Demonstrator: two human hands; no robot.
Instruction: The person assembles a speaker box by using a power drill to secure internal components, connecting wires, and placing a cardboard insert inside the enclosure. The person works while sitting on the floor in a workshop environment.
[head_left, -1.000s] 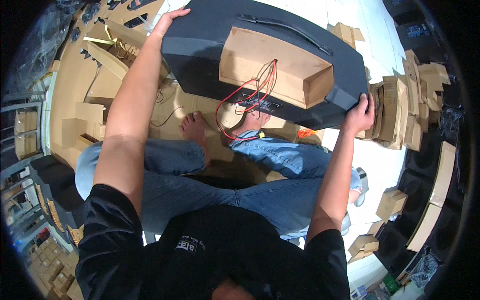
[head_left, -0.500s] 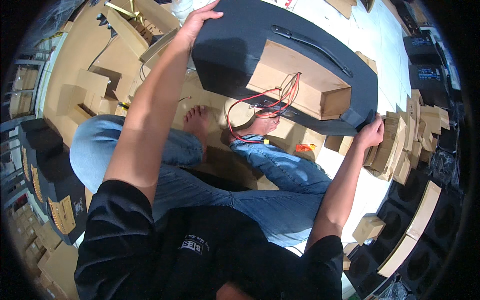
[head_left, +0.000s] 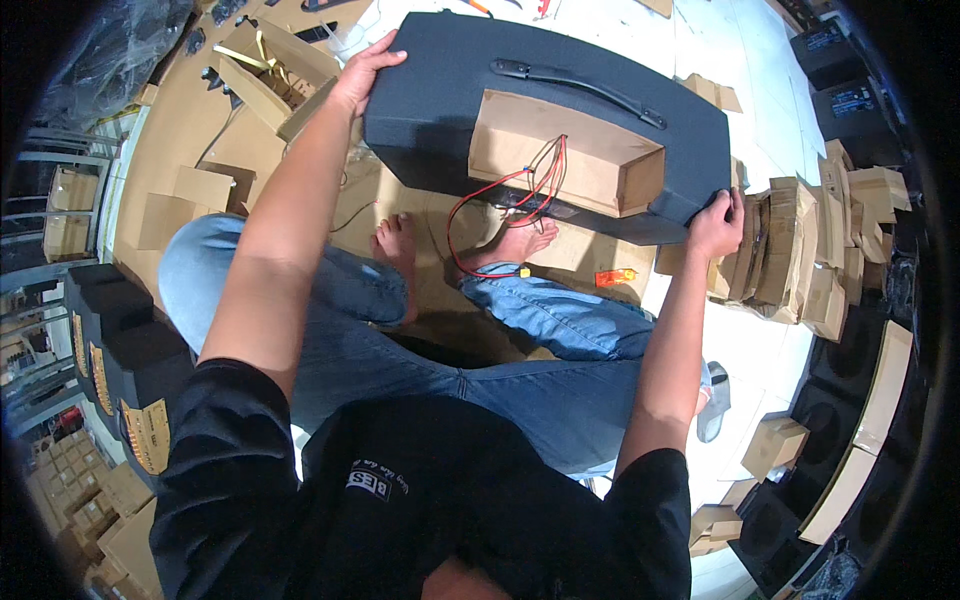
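Cabinet [head_left: 530,115] held between | left hand [head_left: 366,78]: clasping its left end | right hand [head_left: 716,226]: clasping its right corner

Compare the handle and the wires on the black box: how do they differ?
Colour: the handle is black; the wires are red and dark.
Thickness: the handle is broad; the wires are thin.
Pose: the handle runs along the box, fastened at both ends; the wires loop loosely out of the recess.
Shared: left hand and right hand touch neither.
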